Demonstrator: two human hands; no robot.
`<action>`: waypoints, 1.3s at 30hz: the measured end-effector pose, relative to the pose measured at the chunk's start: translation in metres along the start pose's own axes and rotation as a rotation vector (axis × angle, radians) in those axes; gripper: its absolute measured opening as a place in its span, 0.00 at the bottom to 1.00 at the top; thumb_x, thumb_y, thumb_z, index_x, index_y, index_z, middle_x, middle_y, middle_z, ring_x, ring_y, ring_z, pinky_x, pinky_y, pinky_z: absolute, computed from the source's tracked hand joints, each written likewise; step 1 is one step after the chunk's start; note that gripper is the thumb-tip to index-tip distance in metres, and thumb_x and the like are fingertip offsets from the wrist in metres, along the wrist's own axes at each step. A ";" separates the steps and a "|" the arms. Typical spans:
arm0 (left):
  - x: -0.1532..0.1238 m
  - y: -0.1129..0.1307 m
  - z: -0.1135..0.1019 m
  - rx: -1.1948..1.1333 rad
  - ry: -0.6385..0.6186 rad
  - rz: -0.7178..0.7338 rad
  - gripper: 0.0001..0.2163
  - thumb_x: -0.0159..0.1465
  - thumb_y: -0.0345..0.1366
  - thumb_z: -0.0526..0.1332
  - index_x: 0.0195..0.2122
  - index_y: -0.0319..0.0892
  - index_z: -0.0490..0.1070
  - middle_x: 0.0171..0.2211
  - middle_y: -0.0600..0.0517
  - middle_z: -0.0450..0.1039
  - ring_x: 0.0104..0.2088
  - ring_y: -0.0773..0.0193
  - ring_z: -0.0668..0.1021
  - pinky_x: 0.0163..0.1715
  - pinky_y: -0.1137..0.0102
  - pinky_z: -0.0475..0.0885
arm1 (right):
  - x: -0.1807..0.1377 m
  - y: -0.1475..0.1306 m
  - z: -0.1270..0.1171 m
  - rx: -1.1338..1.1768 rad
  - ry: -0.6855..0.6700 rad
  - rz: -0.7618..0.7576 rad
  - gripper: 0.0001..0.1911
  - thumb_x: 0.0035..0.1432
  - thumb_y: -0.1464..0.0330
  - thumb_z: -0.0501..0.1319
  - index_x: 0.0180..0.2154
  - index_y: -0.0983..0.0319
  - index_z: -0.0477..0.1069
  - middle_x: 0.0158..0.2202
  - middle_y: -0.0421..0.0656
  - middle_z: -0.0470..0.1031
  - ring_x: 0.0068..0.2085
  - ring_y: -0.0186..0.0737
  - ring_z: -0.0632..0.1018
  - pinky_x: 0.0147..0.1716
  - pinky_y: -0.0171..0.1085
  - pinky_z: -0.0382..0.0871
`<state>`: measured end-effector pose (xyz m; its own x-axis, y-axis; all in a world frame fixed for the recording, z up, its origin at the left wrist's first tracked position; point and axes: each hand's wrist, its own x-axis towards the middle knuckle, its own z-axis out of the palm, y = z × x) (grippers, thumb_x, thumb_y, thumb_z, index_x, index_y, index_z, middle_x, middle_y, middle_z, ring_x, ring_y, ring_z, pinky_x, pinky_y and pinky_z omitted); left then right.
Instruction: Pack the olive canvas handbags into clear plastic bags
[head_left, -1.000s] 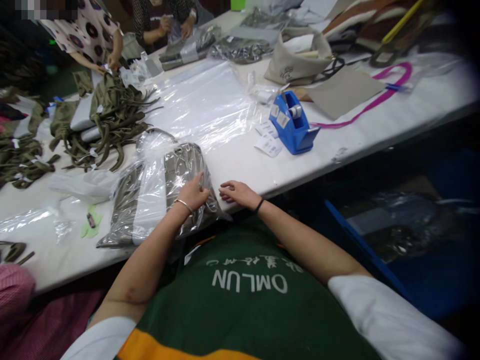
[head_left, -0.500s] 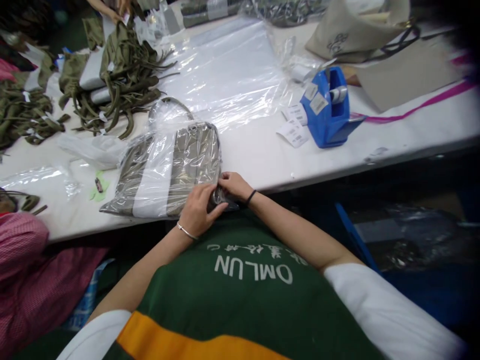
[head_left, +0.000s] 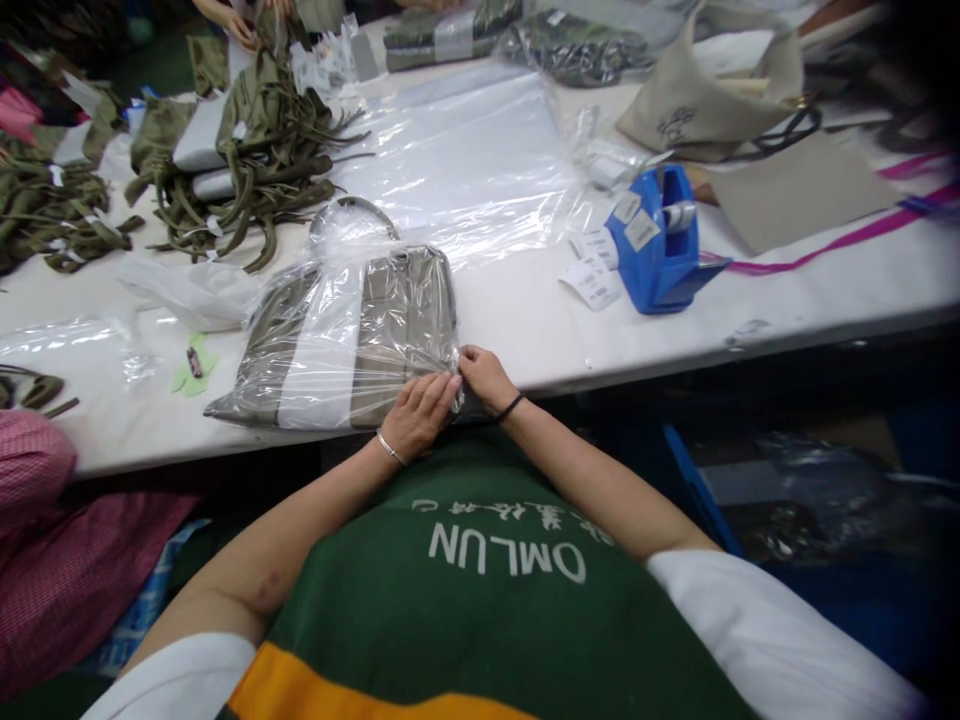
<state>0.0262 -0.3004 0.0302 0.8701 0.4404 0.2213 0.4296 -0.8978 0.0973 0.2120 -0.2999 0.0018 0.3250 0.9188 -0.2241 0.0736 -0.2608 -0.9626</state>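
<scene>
An olive and white handbag in a clear plastic bag [head_left: 352,335] lies flat at the near edge of the white table [head_left: 525,330]. My left hand [head_left: 421,412] presses its fingers onto the bag's near right corner, a thin bangle on its wrist. My right hand [head_left: 486,378] pinches the plastic at that same corner, fingers closed on the film, a dark band round the wrist. Both hands touch each other at the table's edge.
A blue tape dispenser [head_left: 656,245] with paper labels [head_left: 596,280] stands to the right. Loose clear film [head_left: 465,160] lies behind the bag. Olive straps [head_left: 247,175] pile at the back left. A beige cloth bag [head_left: 697,100] sits far right. A person's pink sleeve [head_left: 34,470] is at left.
My hands came together from lying apart on the bag to gripping its near right corner. The view dipped and shifted, so the table sits higher in frame.
</scene>
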 end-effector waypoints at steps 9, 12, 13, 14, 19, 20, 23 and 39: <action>0.090 -0.030 -0.006 -0.204 -0.068 0.390 0.29 0.70 0.49 0.54 0.67 0.37 0.58 0.62 0.37 0.65 0.63 0.50 0.67 0.62 0.54 0.60 | -0.002 -0.003 -0.056 0.418 0.157 0.067 0.20 0.50 0.51 0.63 0.27 0.59 0.60 0.24 0.34 0.63 0.28 0.32 0.66 0.31 0.32 0.64; 0.080 -0.033 0.001 -0.285 0.051 0.370 0.33 0.66 0.51 0.60 0.67 0.40 0.58 0.61 0.37 0.66 0.61 0.50 0.67 0.62 0.54 0.61 | -0.023 0.003 -0.067 0.671 -0.017 0.177 0.18 0.48 0.55 0.69 0.36 0.58 0.68 0.32 0.36 0.72 0.33 0.33 0.73 0.36 0.33 0.70; 0.073 -0.035 0.001 -0.301 0.093 0.328 0.34 0.65 0.50 0.62 0.68 0.41 0.57 0.62 0.37 0.66 0.62 0.49 0.67 0.62 0.54 0.61 | -0.031 0.004 -0.068 0.733 -0.085 0.213 0.19 0.48 0.58 0.70 0.40 0.57 0.70 0.36 0.36 0.75 0.35 0.34 0.75 0.38 0.34 0.71; 0.065 -0.036 0.000 -0.306 0.126 0.279 0.34 0.65 0.48 0.62 0.68 0.41 0.56 0.62 0.37 0.65 0.62 0.49 0.67 0.62 0.54 0.61 | -0.039 0.005 -0.068 0.778 -0.153 0.242 0.21 0.47 0.61 0.71 0.43 0.55 0.71 0.39 0.37 0.76 0.37 0.35 0.76 0.40 0.35 0.72; 0.052 -0.031 -0.007 -0.225 0.141 0.195 0.26 0.68 0.36 0.58 0.66 0.40 0.59 0.58 0.39 0.69 0.57 0.50 0.71 0.58 0.55 0.65 | -0.059 0.002 -0.059 0.773 -0.280 0.155 0.34 0.41 0.71 0.73 0.52 0.52 0.69 0.49 0.38 0.76 0.47 0.38 0.77 0.46 0.35 0.72; 0.055 -0.028 -0.007 -0.203 0.143 0.201 0.25 0.68 0.35 0.57 0.66 0.39 0.61 0.55 0.39 0.71 0.55 0.51 0.72 0.56 0.55 0.66 | -0.058 0.001 -0.055 0.736 -0.243 0.116 0.34 0.40 0.71 0.74 0.52 0.53 0.70 0.49 0.38 0.77 0.48 0.38 0.77 0.46 0.35 0.72; 0.064 -0.020 -0.003 -0.134 0.207 0.221 0.22 0.69 0.33 0.54 0.63 0.36 0.63 0.47 0.40 0.75 0.47 0.53 0.75 0.51 0.57 0.70 | -0.052 0.002 -0.043 0.623 -0.065 0.066 0.26 0.41 0.66 0.74 0.43 0.59 0.71 0.43 0.39 0.78 0.44 0.38 0.77 0.42 0.34 0.73; 0.050 -0.002 0.004 0.112 0.052 0.266 0.19 0.72 0.31 0.50 0.62 0.34 0.64 0.47 0.40 0.76 0.46 0.53 0.76 0.43 0.61 0.68 | -0.029 -0.003 -0.068 0.455 -0.145 0.347 0.19 0.51 0.54 0.68 0.34 0.62 0.71 0.27 0.43 0.77 0.27 0.37 0.78 0.26 0.34 0.75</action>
<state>0.0696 -0.2764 0.0376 0.9434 0.1860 0.2746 0.2146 -0.9736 -0.0775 0.2664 -0.3456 0.0217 0.1233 0.8419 -0.5253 -0.4362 -0.4295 -0.7907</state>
